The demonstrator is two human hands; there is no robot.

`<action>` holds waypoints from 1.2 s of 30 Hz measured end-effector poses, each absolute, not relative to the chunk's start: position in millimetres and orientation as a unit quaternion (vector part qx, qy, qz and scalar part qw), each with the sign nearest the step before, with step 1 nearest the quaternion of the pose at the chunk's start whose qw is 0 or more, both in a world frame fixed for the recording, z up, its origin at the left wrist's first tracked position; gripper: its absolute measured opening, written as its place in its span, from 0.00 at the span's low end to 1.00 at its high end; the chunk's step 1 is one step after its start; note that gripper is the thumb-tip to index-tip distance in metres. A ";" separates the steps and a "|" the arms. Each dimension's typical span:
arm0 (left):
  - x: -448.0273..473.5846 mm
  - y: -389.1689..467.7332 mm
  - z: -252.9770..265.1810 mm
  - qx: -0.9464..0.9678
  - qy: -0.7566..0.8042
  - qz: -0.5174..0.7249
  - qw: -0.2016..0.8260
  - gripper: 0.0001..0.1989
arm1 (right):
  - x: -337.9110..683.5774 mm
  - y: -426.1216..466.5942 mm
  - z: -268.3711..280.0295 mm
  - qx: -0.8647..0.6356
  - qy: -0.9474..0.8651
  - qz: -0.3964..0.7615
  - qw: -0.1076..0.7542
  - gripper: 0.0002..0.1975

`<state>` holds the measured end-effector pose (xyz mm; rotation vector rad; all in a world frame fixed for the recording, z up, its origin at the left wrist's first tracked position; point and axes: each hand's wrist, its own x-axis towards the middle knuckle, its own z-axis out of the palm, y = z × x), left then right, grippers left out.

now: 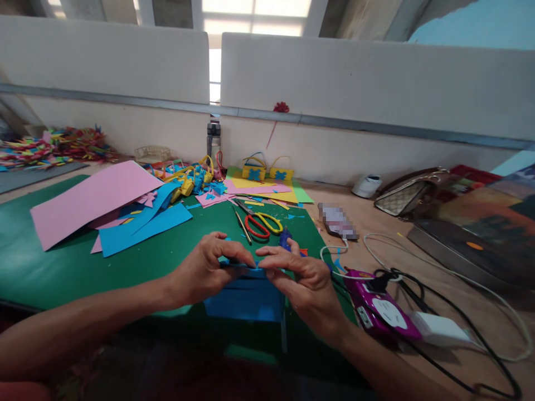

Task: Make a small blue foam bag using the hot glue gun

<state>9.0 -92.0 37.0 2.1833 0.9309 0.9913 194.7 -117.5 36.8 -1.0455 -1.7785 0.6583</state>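
Both hands meet over a folded piece of blue craft sheet [246,303] at the near edge of the green mat. My left hand [209,264] pinches its upper edge between thumb and fingers. From the other side, my right hand [303,278] grips the same edge, with thumb below and fingers above. The sheet's lower part hangs toward me, and a narrow strip drops at its right. Just beyond the right fingers lies a blue glue gun [285,238], partly hidden. Scissors [259,223] with red and yellow handles and a thin pointed tool [243,225] lie ahead of the hands.
Pink sheet [96,200] and blue sheet [144,228] lie on the green mat [54,273] at left. Small yellow bags [281,174] stand at the back. At right are a phone [337,221], a purple power strip [382,306], cables and a handbag [407,192].
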 end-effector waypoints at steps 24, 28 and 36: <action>6.4 -92.1 30.0 0.877 0.283 0.373 0.106 0.11 | 197.4 -114.2 32.1 -0.400 -0.814 0.095 0.410 0.05; 3.9 -88.6 30.8 0.855 0.305 0.402 0.120 0.08 | 199.6 -112.0 33.2 -0.423 -0.796 0.028 0.432 0.10; 3.8 -84.5 34.3 0.813 0.323 0.460 0.150 0.06 | 204.5 -111.6 44.1 -0.515 -0.718 0.186 0.431 0.11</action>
